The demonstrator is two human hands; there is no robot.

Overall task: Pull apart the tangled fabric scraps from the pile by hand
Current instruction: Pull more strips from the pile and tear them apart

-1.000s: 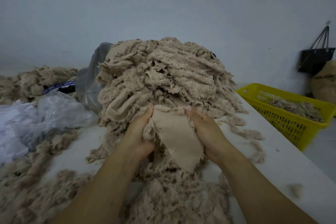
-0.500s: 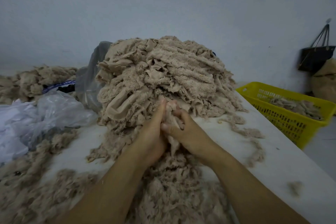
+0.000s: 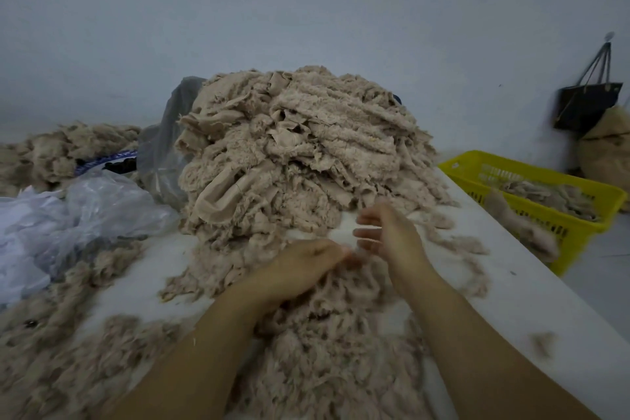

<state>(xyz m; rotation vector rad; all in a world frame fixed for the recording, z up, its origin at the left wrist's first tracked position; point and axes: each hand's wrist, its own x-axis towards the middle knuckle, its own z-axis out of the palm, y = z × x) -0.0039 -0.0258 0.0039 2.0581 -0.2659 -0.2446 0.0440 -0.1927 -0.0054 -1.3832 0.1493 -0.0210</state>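
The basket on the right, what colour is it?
The basket is bright yellow, with slotted sides, seen in the head view.

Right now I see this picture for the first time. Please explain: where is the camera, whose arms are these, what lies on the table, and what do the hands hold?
No machine is here: the arms are a person's, and the one camera sits on that person's head, looking forward and down. The white table carries a tall pile of beige fabric scraps, with loose shreds spread in front. Left of the pile lie clear plastic bags; at the right stands a yellow basket with more scraps. The right hand is spread open, holding nothing. The left hand rests on the shreds; blur hides whether it pinches any.
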